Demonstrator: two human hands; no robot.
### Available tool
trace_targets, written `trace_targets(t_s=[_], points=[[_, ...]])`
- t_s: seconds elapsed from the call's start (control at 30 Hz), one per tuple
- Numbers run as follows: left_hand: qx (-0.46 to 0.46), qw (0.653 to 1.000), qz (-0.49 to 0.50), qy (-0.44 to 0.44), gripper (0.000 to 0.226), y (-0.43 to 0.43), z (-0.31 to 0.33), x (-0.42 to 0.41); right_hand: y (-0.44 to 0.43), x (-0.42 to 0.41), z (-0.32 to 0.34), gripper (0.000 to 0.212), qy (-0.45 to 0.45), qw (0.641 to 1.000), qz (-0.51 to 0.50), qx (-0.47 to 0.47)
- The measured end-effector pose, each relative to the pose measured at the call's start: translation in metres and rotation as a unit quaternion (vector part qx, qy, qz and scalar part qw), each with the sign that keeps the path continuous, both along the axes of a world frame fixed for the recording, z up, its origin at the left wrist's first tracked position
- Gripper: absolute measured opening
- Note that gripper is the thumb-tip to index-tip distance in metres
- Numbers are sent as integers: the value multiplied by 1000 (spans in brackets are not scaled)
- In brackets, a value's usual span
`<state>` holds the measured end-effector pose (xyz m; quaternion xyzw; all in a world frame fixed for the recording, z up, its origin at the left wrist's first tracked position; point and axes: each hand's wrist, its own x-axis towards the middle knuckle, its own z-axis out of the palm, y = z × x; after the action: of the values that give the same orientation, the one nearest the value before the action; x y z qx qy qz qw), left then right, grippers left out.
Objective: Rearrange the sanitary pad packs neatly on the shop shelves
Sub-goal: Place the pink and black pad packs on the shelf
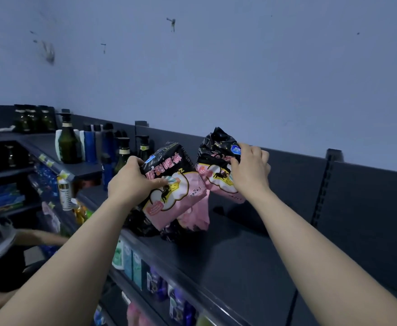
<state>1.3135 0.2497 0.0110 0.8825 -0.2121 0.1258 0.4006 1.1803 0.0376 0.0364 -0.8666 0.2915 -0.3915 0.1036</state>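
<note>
Two black-and-pink sanitary pad packs are held up over the dark top shelf (251,250). My left hand (131,182) grips the left pack (171,184) by its left edge, tilted, its lower end among other pink and black packs (192,220) lying on the shelf. My right hand (251,170) grips the right pack (216,165) near its upper right side, held clear of the shelf surface. The two packs almost touch at their near edges.
Dark green pump bottles (68,142) and blue bottles (89,144) stand at the shelf's left end. Lower shelves hold boxed and bagged goods (155,281). Another person's arm (42,238) reaches in at lower left. A grey wall rises behind the shelf's back panel (366,203).
</note>
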Motion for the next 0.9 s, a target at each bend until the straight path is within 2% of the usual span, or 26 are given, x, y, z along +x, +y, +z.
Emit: trace_targets(t_s=[0.3,0.43,0.77,0.9], points=[[-3,1000,-13,-15,60,-34,18,147,-9,120,3,36,28,994,-100,24],[-22,999,-25,-12,63,-47,15,194,-16,152,5,37,23,990,-134,33],[-55,997,19,45,57,-67,-10,254,-22,213,-2,38,39,987,-158,18],[-53,994,22,88,69,-75,-14,267,-29,229,-8,35,72,984,-139,78]])
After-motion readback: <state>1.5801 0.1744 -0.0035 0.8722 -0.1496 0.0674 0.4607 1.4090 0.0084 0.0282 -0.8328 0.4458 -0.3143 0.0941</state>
